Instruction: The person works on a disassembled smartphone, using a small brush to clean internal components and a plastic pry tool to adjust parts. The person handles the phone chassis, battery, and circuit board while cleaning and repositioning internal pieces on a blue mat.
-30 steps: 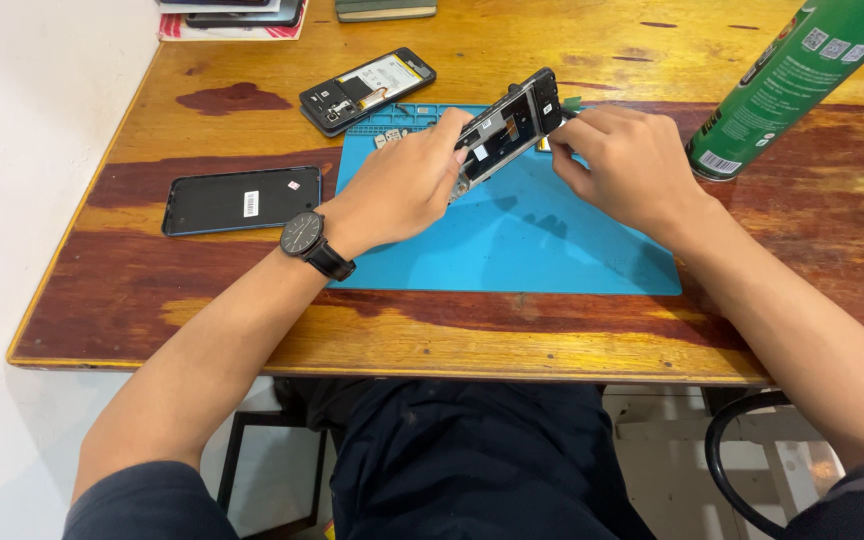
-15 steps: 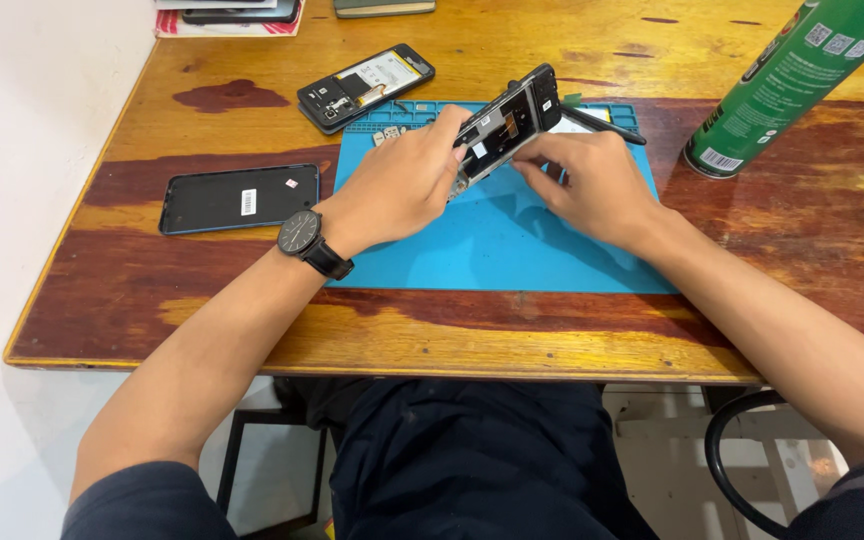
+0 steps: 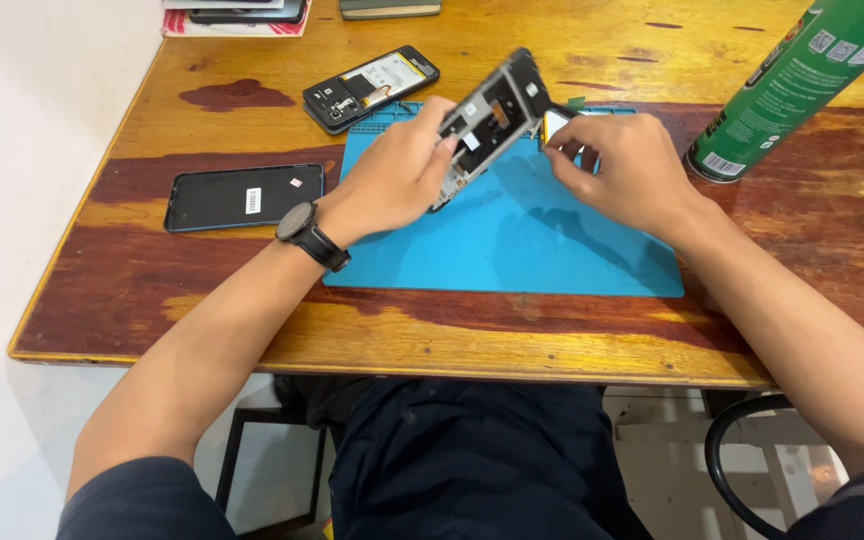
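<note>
desk: worn wooden desk (image 3: 252, 330), glossy reddish patches, blue rubbery mat (image 3: 512, 250) in the middle.
left hand (image 3: 392, 180): fingers closed around an opened phone frame (image 3: 492, 115), tilted above the mat.
right hand (image 3: 622, 170): fingers pinch a small pale part, possibly a tab, at the frame's edge.
step: apparently taking the frame apart; next needs a steady, gentle pull.
nearby: flat black back cover (image 3: 242, 195), second opened phone (image 3: 372, 85), green spray can (image 3: 792, 85).

Bright, even light falls from above, casting soft shadows of the hands on the mat (image 3: 512, 240) and a glossy sheen on the table (image 3: 602, 40), while the phone frame (image 3: 492, 115) is motion-blurred, the rest is sharp, and edges bend slightly with wide-angle distortion.
</note>
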